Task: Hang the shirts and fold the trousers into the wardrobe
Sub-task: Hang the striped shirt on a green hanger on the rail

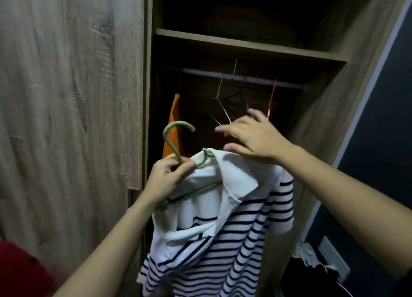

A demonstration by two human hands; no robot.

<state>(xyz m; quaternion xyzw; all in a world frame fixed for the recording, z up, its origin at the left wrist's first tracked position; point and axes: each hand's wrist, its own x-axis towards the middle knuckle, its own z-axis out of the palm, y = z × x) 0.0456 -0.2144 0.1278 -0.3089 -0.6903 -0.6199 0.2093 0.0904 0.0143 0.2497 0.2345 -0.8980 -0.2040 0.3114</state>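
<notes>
Before the wardrobe (245, 45), pinches hanger (172, 147) with left hand (171, 176), spreads right hand (252, 138) at 2 o'clock over shirt (234, 230); sits lopsided, may slip off toward 5 o'clock.

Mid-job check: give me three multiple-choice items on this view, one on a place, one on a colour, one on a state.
1. Where is the orange garment?
A. Hanging at the left end of the rail
B. Folded on the upper shelf
C. Lying on the floor

2. What colour is the hanger that the left hand grips?
A. Pink
B. Green
C. White

3. What state is the striped shirt in?
A. Hooked on the rail
B. Folded flat
C. On the hanger, held below the rail, not yet hung

Answers:
1 A, it hangs down under the rail's left end.
2 B, the hook above the fingers is green.
3 C, the hook is free in the air, well below the rail.
</notes>
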